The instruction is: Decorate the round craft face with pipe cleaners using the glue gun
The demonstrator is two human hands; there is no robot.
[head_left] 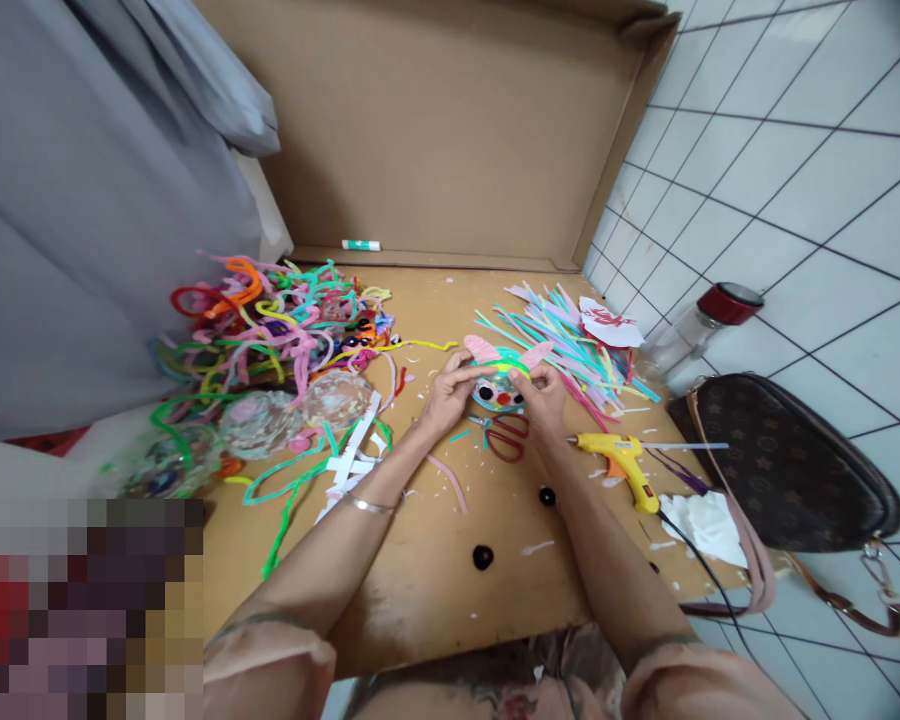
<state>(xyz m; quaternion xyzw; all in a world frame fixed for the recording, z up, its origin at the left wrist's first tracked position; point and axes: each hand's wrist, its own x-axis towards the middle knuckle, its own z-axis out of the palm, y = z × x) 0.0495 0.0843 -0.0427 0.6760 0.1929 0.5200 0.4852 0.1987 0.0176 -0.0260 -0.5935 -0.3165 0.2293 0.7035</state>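
Note:
Between both hands is a small round animal face made of pipe cleaners (503,384), with pink ears, a green and yellow band, black eyes and a red nose. My left hand (448,396) grips its left side, fingertips on the band. From the other side, my right hand (544,398) pinches the band near the right ear. Red-handled scissors (507,440) lie on the table just below the face. A yellow glue gun (621,465) with a glue stick in it rests to the right of my right hand.
Tangled pipe cleaners (292,330) are heaped at left, near clear plastic containers (262,425). Straight pipe cleaners (547,340) lie at back right. A bottle (694,335), a brown bag (802,460) and a crumpled tissue (701,525) stand or lie at right. Cardboard (450,130) rises behind.

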